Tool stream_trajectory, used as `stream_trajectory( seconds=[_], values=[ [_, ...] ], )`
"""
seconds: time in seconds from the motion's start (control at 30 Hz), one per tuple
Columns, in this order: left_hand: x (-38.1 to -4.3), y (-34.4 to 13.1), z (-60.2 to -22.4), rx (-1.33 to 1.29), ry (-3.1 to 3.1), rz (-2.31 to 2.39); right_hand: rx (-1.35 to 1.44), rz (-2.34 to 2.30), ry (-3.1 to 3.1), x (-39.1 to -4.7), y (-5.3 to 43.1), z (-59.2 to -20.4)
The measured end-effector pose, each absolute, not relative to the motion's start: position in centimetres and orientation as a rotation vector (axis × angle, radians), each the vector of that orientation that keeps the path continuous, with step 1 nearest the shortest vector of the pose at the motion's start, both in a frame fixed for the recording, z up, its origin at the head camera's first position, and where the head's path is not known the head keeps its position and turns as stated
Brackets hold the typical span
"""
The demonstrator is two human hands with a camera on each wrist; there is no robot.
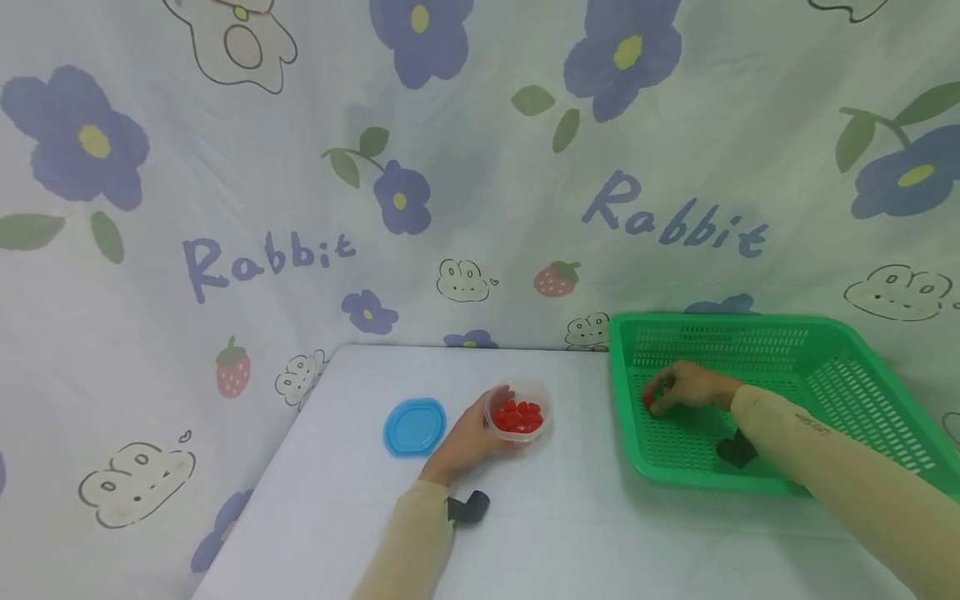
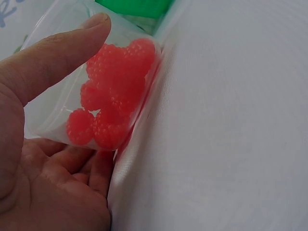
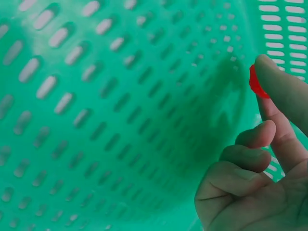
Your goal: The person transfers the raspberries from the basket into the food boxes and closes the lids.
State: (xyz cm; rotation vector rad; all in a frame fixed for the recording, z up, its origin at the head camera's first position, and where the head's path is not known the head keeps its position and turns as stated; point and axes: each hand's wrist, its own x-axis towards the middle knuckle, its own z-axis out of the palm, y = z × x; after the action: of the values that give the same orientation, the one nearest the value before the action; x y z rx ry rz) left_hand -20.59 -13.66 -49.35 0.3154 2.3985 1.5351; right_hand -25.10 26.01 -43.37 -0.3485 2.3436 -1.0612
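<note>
A clear plastic cup (image 1: 542, 400) stands on the white table, holding several red raspberries (image 2: 120, 72) piled at its bottom. My left hand (image 1: 468, 437) grips the cup from its left side, with the thumb along the near wall and the fingers around the other side in the left wrist view. Inside the green basket (image 1: 622, 400), close to its left wall, my right hand (image 1: 690, 387) pinches one red raspberry (image 3: 258, 83) between thumb and index finger. The other fingers of that hand are curled toward the palm in the right wrist view.
To the left of the cup lies a blue lid (image 1: 415, 427) on the white table (image 1: 570, 533). The slotted walls of the basket rise around the right hand. Behind the table hangs a printed curtain (image 1: 480, 208) with flowers and rabbits.
</note>
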Motion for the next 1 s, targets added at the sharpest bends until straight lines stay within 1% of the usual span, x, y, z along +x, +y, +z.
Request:
stream_trajectory(
  seconds=[0.37, 1.0],
  values=[
    [-20.6, -13.6, -49.5, 0.320, 2.402, 1.533, -0.371, -1.067, 2.454, -24.7, 25.9, -41.2],
    [-20.6, -13.7, -49.6, 0.328, 2.429, 1.509, -0.407, -1.237, 2.513, -22.3, 25.3, -37.5]
  ],
)
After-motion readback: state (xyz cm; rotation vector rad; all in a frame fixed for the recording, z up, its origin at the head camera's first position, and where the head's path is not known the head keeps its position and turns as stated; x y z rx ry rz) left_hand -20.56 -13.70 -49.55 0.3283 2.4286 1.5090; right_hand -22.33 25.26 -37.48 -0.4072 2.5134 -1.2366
